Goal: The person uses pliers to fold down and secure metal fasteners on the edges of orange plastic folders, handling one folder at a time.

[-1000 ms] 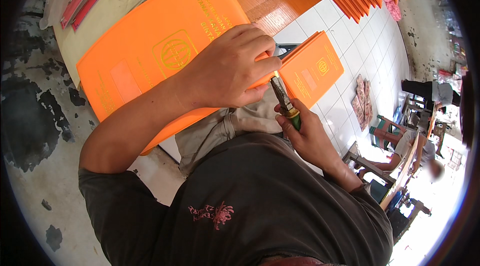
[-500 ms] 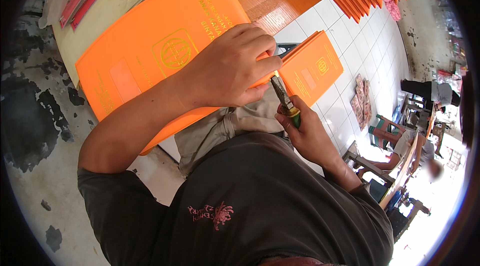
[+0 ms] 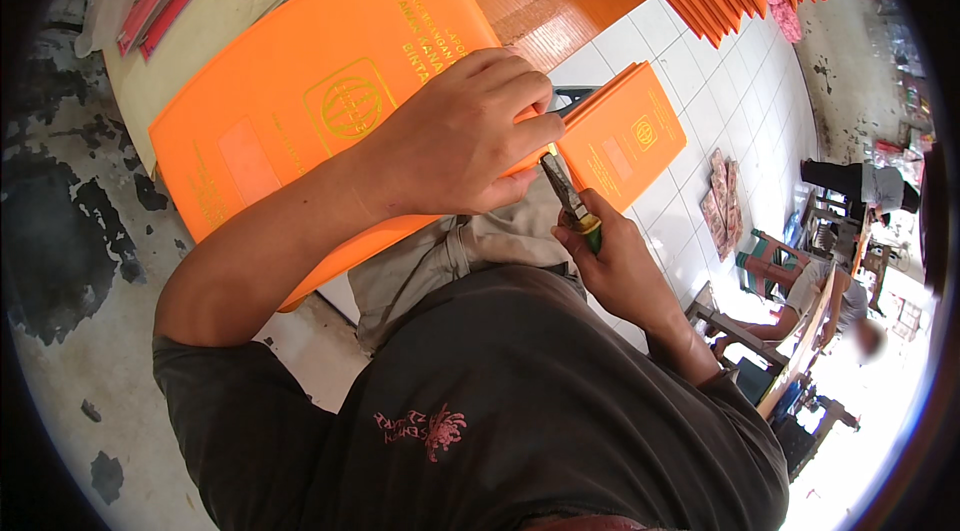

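Left hand (image 3: pixel 455 136) lies on the big orange folder (image 3: pixel 300 121), fingers clenched over its lower right edge. Right hand (image 3: pixel 615 266), just below that edge, fingers wrapped around a green-handled cutter (image 3: pixel 570 199), blade tip at the folder edge. Smaller orange folder (image 3: pixel 625 136) just right of the big one, over white floor tiles (image 3: pixel 700 61).

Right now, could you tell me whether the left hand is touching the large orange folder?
Touching. The head view shows the left hand lying flat on the large orange folder, fingers curled over its right edge with no gap visible.
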The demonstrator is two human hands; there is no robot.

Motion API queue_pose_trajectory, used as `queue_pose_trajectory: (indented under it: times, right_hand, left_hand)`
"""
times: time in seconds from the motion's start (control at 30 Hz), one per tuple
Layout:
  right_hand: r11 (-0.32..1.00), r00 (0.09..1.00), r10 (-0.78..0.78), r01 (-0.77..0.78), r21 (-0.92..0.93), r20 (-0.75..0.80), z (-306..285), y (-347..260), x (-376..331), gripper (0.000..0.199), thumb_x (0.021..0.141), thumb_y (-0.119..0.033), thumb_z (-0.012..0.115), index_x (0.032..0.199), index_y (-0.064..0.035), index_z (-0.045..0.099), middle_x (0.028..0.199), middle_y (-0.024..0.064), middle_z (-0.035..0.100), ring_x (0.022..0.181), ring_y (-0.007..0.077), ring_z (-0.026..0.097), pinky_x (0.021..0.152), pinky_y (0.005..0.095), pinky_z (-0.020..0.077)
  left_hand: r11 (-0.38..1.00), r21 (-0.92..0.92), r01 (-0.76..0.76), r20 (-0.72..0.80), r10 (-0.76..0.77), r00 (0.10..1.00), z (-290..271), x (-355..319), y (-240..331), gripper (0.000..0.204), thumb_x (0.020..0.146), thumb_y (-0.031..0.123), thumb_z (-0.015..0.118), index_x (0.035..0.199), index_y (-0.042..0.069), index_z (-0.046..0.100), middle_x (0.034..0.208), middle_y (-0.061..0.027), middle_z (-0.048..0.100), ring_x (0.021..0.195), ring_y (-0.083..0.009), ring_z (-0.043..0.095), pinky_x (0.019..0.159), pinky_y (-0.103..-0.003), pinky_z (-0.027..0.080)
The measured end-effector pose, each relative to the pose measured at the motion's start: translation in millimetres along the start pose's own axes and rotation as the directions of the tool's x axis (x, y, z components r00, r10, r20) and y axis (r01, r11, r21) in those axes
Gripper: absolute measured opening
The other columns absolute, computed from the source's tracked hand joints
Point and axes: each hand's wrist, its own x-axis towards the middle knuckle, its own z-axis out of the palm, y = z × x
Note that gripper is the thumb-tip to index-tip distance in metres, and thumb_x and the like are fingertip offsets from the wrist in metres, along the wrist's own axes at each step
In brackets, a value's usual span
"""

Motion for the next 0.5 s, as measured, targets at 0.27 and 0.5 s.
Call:
queue_pose_trajectory:
  times: [0.27,0.5]
  right_hand:
    - [0.974,0.989,0.091,-0.113,0.199,0.117,-3.6,-2.5,-2.9,0.033,0.112,-0.013,0.068,0.138,0.0066,0.061,0.101,0.0226,0.081,0.097,0.0341,0.082,0.089,0.045,0.0611]
    - [0.99,0.995,0.046,-0.058,0.132,0.088,-3.5,-2.6,-5.4,0.036,0.113,-0.013,0.067,0.142,0.0068,0.058,0.097,0.0217,0.08,0.096,0.035,0.082,0.088,0.0446,0.0607]
  left_hand:
    - [0.998,0.029,-0.062,-0.086,0.064,0.994,2.3,1.6,-2.4,0.034,0.08,0.022,0.087,0.108,0.007,0.074,0.11,-0.0105,0.064,0.114,-0.0323,0.066,0.109,-0.048,0.053]
    - [0.998,0.034,-0.06,-0.073,0.063,0.995,0.3,2.0,-2.1,0.036,0.081,0.023,0.088,0.11,0.007,0.074,0.11,-0.01,0.064,0.114,-0.0316,0.066,0.109,-0.047,0.052]
